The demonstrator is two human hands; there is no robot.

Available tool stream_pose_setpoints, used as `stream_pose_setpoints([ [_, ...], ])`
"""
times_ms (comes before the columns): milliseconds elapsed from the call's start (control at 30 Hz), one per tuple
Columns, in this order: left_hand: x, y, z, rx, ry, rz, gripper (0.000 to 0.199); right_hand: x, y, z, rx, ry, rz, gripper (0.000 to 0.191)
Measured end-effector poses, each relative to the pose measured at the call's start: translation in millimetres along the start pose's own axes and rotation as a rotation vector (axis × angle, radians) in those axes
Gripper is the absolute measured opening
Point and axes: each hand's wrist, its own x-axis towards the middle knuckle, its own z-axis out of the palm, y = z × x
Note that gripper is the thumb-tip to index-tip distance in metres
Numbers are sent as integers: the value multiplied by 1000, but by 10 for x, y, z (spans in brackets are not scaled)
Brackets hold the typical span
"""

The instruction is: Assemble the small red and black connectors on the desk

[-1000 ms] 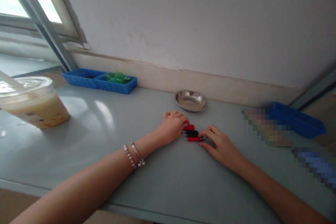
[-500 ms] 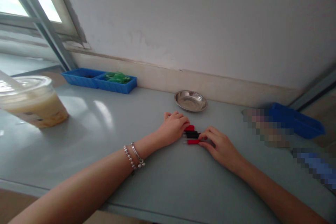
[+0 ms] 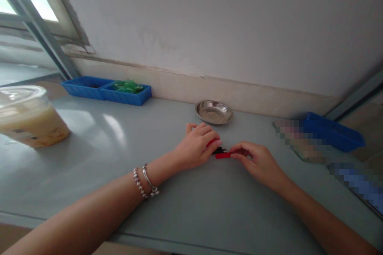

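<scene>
Red and black plastic plugs (image 3: 220,153) lie between our hands on a pale grey tabletop (image 3: 167,211); our left hand (image 3: 194,146) curls against them, our right hand (image 3: 257,162) touches the lower red one, grip unclear.

Your pale grey table (image 3: 215,211) runs along the wall. At its back edge sit a blue two-part tray (image 3: 125,97) holding green bits (image 3: 127,86) and a small steel dish (image 3: 214,112), with another blue tray (image 3: 333,133) further right. A plastic cup (image 3: 31,121) of milky drink stands at your left, and red and black plugs (image 3: 223,155) lie mid-table.
</scene>
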Motion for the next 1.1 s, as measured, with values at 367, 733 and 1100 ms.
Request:
stream_pose_setpoints([
  [367,-29,130,45,81,22,137,17,32,29,21,388,150,194,15],
  [733,-37,134,46,119,124,114,23,23,44,10,180,47,110,44],
  [1100,-38,106,59,58,122,55,24,-22,-24,-19,-71,142,-49,19],
])
